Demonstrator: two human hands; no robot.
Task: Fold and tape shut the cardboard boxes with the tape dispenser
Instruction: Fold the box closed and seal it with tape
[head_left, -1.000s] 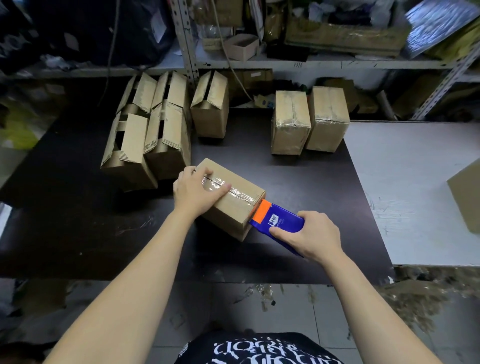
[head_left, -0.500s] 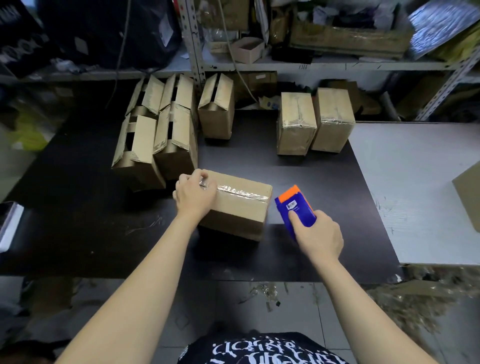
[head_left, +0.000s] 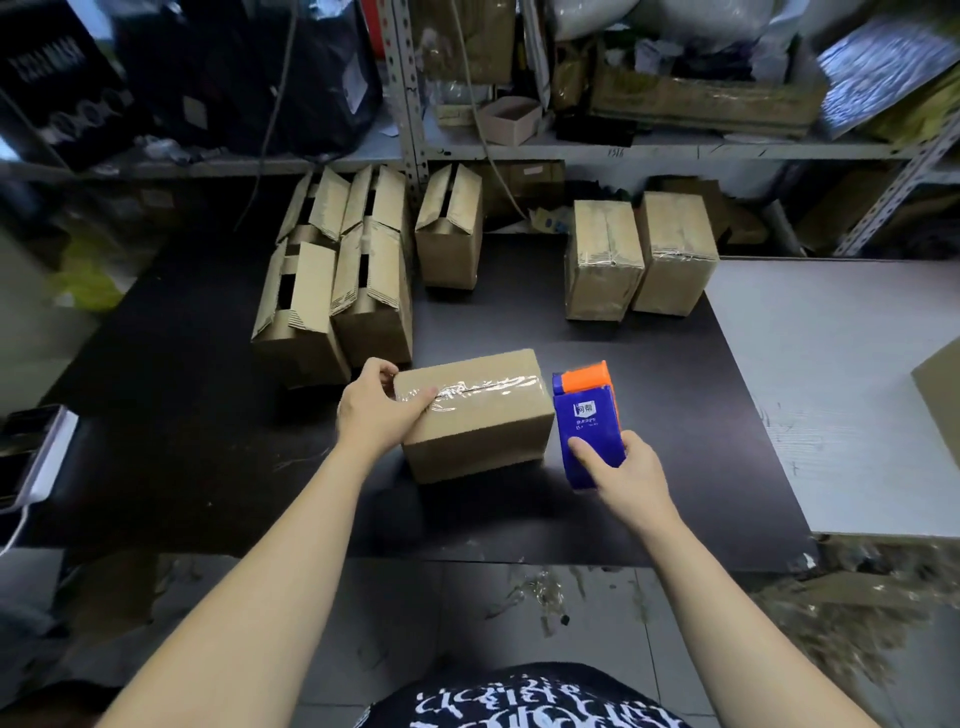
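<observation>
A closed cardboard box (head_left: 483, 431) lies on the black table (head_left: 182, 441), with clear tape along its top seam. My left hand (head_left: 374, 410) grips the box's left end, thumb pressed on the tape. My right hand (head_left: 618, 473) holds a blue tape dispenser (head_left: 587, 421) with an orange head, standing just right of the box. Several untaped boxes (head_left: 358, 275) with raised flaps stand at the back left. Two taped boxes (head_left: 639, 260) stand at the back right.
A white table (head_left: 841, 389) adjoins the black one on the right, with a cardboard corner (head_left: 940, 389) at its edge. Metal shelving (head_left: 571, 150) full of clutter runs behind. A phone (head_left: 31, 457) lies at the left edge. Debris covers the floor below.
The dispenser has come off the box's end and now stands upright beside it. My left hand has turned the box so its long side runs left to right.
</observation>
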